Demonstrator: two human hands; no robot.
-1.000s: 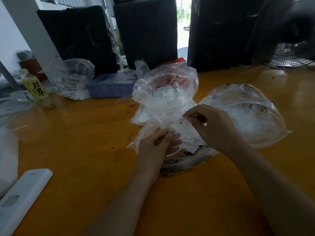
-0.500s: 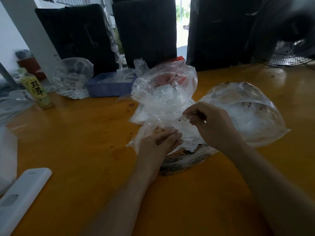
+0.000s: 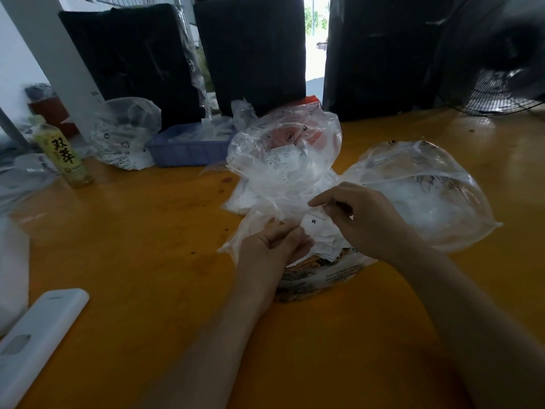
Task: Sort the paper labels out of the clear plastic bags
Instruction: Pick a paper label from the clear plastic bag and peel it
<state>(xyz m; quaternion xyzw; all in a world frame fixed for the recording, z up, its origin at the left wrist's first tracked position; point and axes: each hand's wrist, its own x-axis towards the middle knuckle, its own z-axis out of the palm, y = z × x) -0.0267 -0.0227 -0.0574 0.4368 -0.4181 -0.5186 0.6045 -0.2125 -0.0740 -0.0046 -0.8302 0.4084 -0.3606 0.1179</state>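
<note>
**Both hands work a small white label at the pile of clear bags**

Thin, crinkled clear plastic bags (image 3: 283, 160) sit heaped at the middle of the smooth orange wooden table (image 3: 147, 231), with small white paper slips showing through the film. A rounder, puffed clear bag (image 3: 427, 190) lies just right of them. The right hand (image 3: 362, 219) pinches a small rectangular paper label (image 3: 314, 222), printed with an "M", between thumb and fingers. The left hand (image 3: 271, 246), fingers curled, grips crumpled film at the label's lower left corner.

Half a second ago the label was a thin sliver at the right fingertips; now it is drawn lower and its printed face shows, beside the left fingers.

Behind stand a blue ribbed tray (image 3: 188, 149), a yellow-labelled drink bottle (image 3: 63, 154) and another filled bag (image 3: 124, 134). A white flat device (image 3: 38, 335) lies near left; a black fan (image 3: 498, 60) stands far right.
</note>
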